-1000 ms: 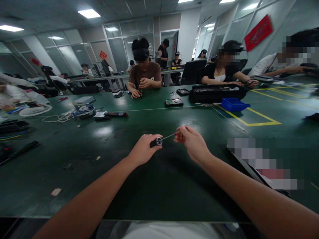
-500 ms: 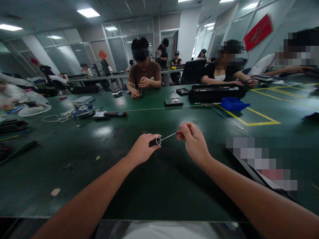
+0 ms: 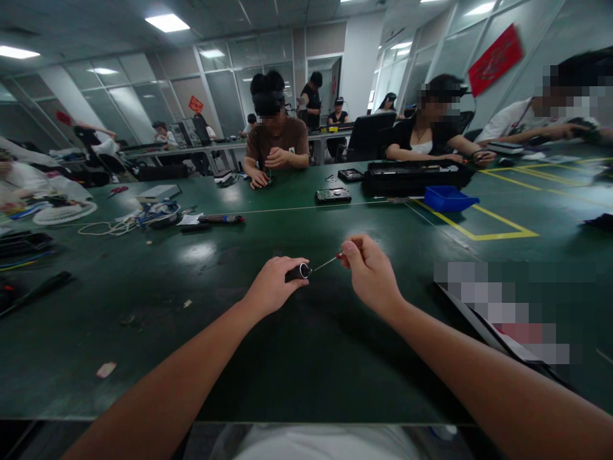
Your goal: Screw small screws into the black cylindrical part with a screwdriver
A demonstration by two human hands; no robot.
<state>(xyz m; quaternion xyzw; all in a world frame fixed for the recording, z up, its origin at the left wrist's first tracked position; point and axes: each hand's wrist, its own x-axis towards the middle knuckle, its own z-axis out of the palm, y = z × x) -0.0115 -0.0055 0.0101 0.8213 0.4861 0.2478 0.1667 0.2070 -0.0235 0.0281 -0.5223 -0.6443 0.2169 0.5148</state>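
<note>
Between thumb and fingers, my left hand (image 3: 271,287) grips a short black cylinder (image 3: 297,272) with a silvery rim at its open end, which faces right. A screwdriver (image 3: 330,260) with a thin metal shaft and a reddish handle is pinched in my right hand (image 3: 371,271). The shaft slants down and left, its tip close to the cylinder's rim; whether it touches I cannot tell. Most of the handle is hidden by my fingers. Both hands are held over the green tabletop (image 3: 306,377).
Across the table stand a blue bin (image 3: 449,199), a green circuit board part (image 3: 333,195) and a long black housing (image 3: 416,177). Tangled cables (image 3: 160,216) and a dark pen-like tool (image 3: 220,219) lie left. A masked sheet (image 3: 498,313) is at right. Several people work around.
The screwdriver's shaft has shifted slightly, its tip now near the rim instead of reaching into the cylinder's mouth. My left hand has barely moved.
</note>
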